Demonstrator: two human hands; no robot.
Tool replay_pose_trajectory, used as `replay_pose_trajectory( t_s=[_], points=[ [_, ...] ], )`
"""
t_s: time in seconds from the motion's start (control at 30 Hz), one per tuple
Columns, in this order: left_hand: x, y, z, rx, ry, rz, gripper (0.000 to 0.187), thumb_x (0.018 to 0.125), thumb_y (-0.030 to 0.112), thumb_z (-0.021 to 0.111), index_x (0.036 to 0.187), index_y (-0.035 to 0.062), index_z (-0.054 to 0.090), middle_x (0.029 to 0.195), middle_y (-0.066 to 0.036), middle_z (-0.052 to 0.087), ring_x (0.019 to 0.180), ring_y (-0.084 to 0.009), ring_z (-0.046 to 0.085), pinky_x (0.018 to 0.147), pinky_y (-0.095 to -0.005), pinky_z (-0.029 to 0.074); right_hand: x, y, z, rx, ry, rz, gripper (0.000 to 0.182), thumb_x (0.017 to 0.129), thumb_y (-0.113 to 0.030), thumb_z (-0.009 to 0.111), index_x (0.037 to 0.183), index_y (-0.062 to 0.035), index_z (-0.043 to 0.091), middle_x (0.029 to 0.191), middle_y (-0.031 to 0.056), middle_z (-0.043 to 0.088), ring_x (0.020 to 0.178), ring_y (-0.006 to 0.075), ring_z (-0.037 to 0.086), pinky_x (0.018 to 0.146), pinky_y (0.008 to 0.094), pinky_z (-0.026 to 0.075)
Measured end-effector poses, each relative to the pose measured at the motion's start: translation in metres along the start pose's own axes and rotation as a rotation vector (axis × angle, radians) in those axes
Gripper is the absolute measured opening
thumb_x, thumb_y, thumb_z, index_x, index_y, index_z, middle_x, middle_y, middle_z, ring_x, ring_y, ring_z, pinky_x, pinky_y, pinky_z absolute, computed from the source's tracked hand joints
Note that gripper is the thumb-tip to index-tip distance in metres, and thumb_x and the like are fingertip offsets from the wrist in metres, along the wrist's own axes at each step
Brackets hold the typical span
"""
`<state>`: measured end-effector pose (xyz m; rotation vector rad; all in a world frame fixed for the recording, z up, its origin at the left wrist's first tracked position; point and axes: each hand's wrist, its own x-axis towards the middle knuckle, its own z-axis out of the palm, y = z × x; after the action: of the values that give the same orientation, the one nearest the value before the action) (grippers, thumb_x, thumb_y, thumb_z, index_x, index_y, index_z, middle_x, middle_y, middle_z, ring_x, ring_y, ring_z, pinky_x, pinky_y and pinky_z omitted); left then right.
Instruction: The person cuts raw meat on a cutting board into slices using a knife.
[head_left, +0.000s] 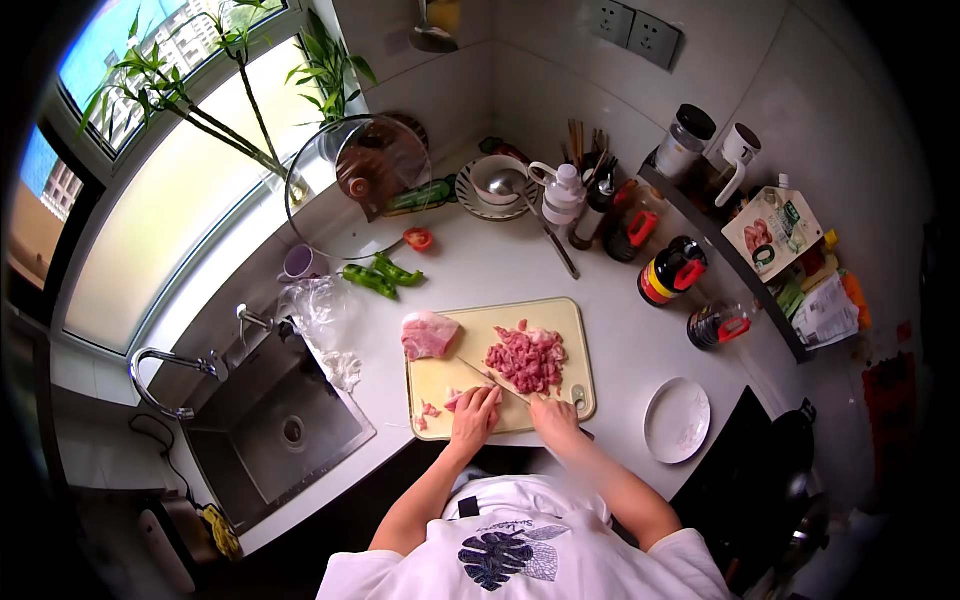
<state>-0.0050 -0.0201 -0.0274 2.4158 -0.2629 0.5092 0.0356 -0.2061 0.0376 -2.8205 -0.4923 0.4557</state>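
Observation:
A pale cutting board [560,318] lies on the white counter. My left hand [474,416] presses a small strip of raw meat [455,401] onto the board's near edge. My right hand [552,413] grips a knife [490,377] whose blade angles up-left across the board beside the left fingers. A pile of cut meat pieces [527,358] sits in the board's middle. A larger uncut slab of pink meat [429,334] rests at the board's far left corner. A few scraps [428,412] lie near the left edge.
An empty white plate [677,419] sits right of the board. Green peppers [380,275] and a tomato [418,238] lie behind it, by a glass lid [352,190]. A steel sink [278,420] is at left. Sauce bottles [672,270] and a shelf [740,262] line the right.

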Motion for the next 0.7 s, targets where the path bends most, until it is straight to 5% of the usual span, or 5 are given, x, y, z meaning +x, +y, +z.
replay_pose_trajectory(
  t_s=[0.13,0.27,0.37,0.5,0.7],
  points=[
    [0.005,0.002,0.001,0.005,-0.012,-0.031,0.055,0.078,0.004,0.065,0.132,0.0068,0.056,0.114,-0.015,0.061,0.11,-0.0346,0.055,0.094,-0.0452,0.046,-0.001,-0.005,0.0,-0.066,0.084,-0.049,0.022,0.095,-0.029,0.059,0.09,-0.007,0.06,0.07,0.0152,0.069,0.067,0.0375,0.071,0.064,0.0516,0.054],
    [0.009,0.004,-0.001,-0.013,-0.008,-0.015,0.052,0.078,0.003,0.065,0.13,0.0052,0.056,0.103,-0.017,0.061,0.102,-0.0382,0.056,0.091,-0.048,0.046,-0.01,-0.011,-0.023,-0.202,-0.039,-0.105,0.031,0.095,-0.032,0.06,0.112,-0.0059,0.061,0.095,0.0169,0.069,0.094,0.0304,0.069,0.082,0.0485,0.052],
    [0.0,-0.007,0.014,0.052,-0.021,-0.026,0.057,0.078,0.007,0.065,0.134,0.0124,0.056,0.113,-0.014,0.06,0.109,-0.0345,0.055,0.093,-0.0458,0.046,-0.022,-0.066,-0.15,-0.093,-0.082,-0.3,0.046,0.096,-0.034,0.06,0.132,-0.0054,0.057,0.113,0.0134,0.063,0.107,0.0249,0.06,0.094,0.0425,0.041],
    [0.007,0.004,0.021,0.077,0.007,-0.055,0.06,0.077,0.007,0.065,0.135,0.0132,0.055,0.113,-0.013,0.06,0.11,-0.0334,0.055,0.094,-0.0451,0.046,-0.064,-0.148,-0.327,0.179,0.26,-0.776,0.046,0.09,-0.018,0.067,0.134,-0.0081,0.058,0.09,0.0052,0.064,0.085,0.0213,0.062,0.093,0.0397,0.042],
    [0.004,0.008,0.018,0.083,0.012,-0.058,0.063,0.076,0.007,0.066,0.138,0.0146,0.053,0.114,-0.011,0.059,0.11,-0.0317,0.054,0.095,-0.0439,0.045,-0.095,-0.204,-0.366,-0.031,0.421,-1.008,0.045,0.085,-0.028,0.062,0.122,-0.0024,0.061,0.088,0.0105,0.06,0.095,0.0295,0.061,0.089,0.0495,0.045]
  ],
)
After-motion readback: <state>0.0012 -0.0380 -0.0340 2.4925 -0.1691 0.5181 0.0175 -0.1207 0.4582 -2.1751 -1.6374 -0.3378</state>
